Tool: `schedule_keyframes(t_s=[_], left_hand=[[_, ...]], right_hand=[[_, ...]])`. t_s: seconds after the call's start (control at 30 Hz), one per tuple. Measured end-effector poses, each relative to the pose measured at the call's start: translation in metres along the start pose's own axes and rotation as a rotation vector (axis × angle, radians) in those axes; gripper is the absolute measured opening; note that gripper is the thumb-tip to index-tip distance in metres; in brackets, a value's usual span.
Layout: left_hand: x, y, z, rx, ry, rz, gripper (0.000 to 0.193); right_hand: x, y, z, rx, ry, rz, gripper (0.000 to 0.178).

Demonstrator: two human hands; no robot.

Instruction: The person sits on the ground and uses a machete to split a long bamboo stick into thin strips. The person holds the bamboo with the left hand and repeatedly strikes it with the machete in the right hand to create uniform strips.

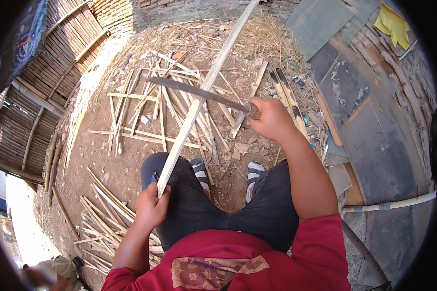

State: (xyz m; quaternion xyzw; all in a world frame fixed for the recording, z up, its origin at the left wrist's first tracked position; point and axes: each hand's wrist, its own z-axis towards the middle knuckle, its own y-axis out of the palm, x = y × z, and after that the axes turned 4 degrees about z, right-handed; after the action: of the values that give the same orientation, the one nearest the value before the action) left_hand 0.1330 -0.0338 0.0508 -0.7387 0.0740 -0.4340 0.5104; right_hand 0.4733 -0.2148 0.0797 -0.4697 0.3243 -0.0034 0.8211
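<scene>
My left hand (153, 203) is closed around the near end of a long pale bamboo strip (184, 131), which slants up and away to the right above my knees. In my right hand (272, 119) is the handle of a machete (179, 86), its dark blade pointing left. The blade crosses the strip about midway and seems to touch it. Below the blade the strip's face looks lighter than above it. Whether the blade has cut in, I cannot tell.
Loose bamboo strips (136, 136) lie scattered on the dirt ahead, with another pile (102, 223) at my left. Dark boards (369, 121) and a pale pole (398, 203) are on the right. A bamboo-slat wall (63, 48) stands at left; another person (58, 271) is at lower left.
</scene>
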Motion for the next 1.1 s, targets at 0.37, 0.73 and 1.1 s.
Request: schedule_keyframes(t_s=[0.37,0.73,1.1], left_hand=[[0.052,0.006,0.033,0.011,0.19,0.155,0.035],[0.092,0.03,0.098,0.017,0.313,0.155,0.036],[0.094,0.062,0.143,-0.031,0.304,0.041,0.036]], right_hand=[[0.002,0.012,-0.003,-0.163,0.044,0.124,0.034],[0.01,0.007,0.011,-0.125,0.161,-0.073,0.025],[0.014,0.013,0.018,-0.096,0.116,-0.155,0.028]])
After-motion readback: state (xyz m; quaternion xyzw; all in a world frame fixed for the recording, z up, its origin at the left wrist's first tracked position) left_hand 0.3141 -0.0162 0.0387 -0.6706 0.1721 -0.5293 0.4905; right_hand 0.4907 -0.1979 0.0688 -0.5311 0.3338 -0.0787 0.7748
